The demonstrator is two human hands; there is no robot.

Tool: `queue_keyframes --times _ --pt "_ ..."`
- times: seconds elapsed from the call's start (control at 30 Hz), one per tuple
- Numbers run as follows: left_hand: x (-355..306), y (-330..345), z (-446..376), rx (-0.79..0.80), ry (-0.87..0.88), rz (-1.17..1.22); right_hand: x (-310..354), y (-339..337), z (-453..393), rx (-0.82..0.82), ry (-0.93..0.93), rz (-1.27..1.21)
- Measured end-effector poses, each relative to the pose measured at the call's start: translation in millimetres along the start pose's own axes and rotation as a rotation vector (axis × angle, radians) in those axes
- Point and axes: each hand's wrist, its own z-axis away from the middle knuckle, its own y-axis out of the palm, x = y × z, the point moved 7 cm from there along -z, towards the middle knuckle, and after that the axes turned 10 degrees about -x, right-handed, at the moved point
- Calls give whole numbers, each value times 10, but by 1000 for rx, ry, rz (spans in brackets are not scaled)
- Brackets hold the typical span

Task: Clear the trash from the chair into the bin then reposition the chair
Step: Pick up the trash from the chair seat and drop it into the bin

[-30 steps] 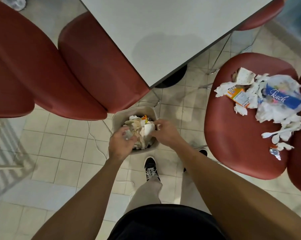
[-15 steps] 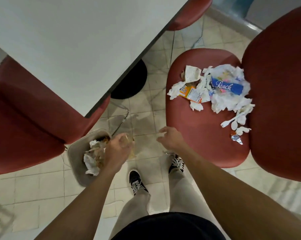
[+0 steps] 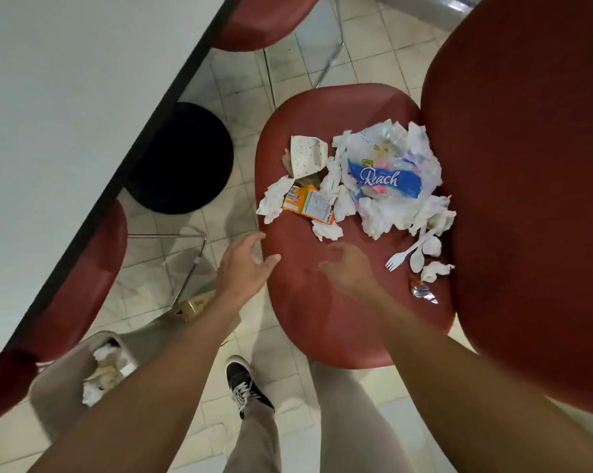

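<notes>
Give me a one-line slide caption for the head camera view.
Both empty hands, left hand and right hand, reach over the red chair toward its trash pile; bin lower left.

Both forearms bare, no sleeves in view, no watch or rings seen. Left grip [image 3: 245, 268] & right grip [image 3: 348, 268] bare, no gloves. Light beige trousers [image 3: 257, 438] on both legs. Black lace-up sneaker [image 3: 245, 385] w/ white laces & pale sole edge; other foot hidden
</notes>
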Motion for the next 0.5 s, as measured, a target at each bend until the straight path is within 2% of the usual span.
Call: queue_keyframes --times 0.23,0.5 --pt "-354 433 -594 -8 85 -58 -41 8 -648 -82 -1 3" --pt "-374 818 -1054 1 142 -311 -247 275 -1065 -124 101 104"
